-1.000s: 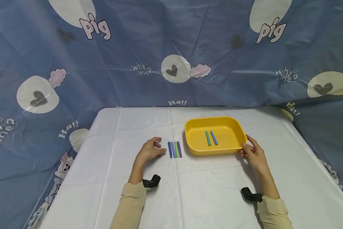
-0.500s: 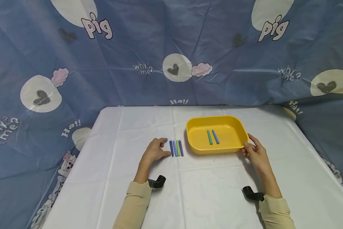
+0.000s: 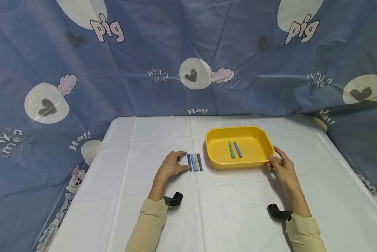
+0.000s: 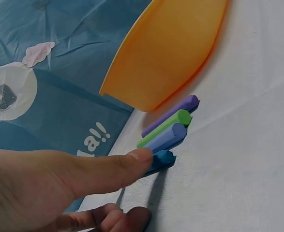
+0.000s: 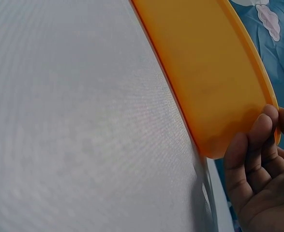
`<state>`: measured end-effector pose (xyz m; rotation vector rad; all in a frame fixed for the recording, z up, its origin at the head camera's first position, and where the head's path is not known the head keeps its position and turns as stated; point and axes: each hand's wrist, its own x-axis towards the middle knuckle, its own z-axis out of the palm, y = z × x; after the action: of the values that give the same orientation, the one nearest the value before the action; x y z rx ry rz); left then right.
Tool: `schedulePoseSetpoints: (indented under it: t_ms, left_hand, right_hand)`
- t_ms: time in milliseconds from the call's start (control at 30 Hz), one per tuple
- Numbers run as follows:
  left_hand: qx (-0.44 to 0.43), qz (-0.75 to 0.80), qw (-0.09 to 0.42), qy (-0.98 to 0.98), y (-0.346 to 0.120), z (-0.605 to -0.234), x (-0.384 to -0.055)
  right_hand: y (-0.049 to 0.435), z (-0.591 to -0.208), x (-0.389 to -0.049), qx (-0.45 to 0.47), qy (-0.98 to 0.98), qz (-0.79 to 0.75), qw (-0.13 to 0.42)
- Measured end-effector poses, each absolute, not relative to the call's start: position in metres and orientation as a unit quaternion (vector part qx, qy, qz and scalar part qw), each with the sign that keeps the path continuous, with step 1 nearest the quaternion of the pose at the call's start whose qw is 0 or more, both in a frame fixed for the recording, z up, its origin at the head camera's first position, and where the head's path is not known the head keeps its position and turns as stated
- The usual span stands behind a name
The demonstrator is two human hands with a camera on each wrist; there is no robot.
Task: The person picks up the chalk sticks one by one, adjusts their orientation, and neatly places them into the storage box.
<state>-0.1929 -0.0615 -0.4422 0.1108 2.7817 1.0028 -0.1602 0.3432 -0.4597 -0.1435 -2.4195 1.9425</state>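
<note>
Several short coloured sticks, like chalk or crayons, lie side by side on the white cloth: dark blue (image 3: pixel 189 162), lavender (image 3: pixel 193 162), green (image 3: pixel 196 162) and purple (image 3: pixel 200 162). My left hand (image 3: pixel 172 164) is at the dark blue end of the row. Its thumb tip meets the dark blue stick (image 4: pixel 165 159) in the left wrist view, with the other fingers apart below. My right hand (image 3: pixel 283 169) pinches the near right corner of a yellow tray (image 3: pixel 238 165), thumb at the rim. A teal stick (image 3: pixel 231 149) and a blue stick (image 3: pixel 237 149) lie inside.
White cloth (image 3: pixel 232 210) covers the table. A blue printed curtain (image 3: pixel 163 94) hangs behind it and along both sides. A black wrist mount (image 3: pixel 174 199) sits on the left wrist, and another black mount (image 3: pixel 279 212) on the right.
My left hand has moved right, up to the dark blue stick, with thumb and index finger spread. The right hand keeps its hold on the tray. The head view has shifted slightly.
</note>
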Motion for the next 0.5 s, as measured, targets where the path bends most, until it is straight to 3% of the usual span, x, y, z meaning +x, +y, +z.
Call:
schedulePoseSetpoints:
  t_ms: [500]
  left_hand:
    - [0.056,0.313,0.065,0.946,-0.0517,-0.4475,-0.1946]
  right_hand:
    - [0.3426,-0.4573,-0.1601,-0.045,-0.771,0.636,0.014]
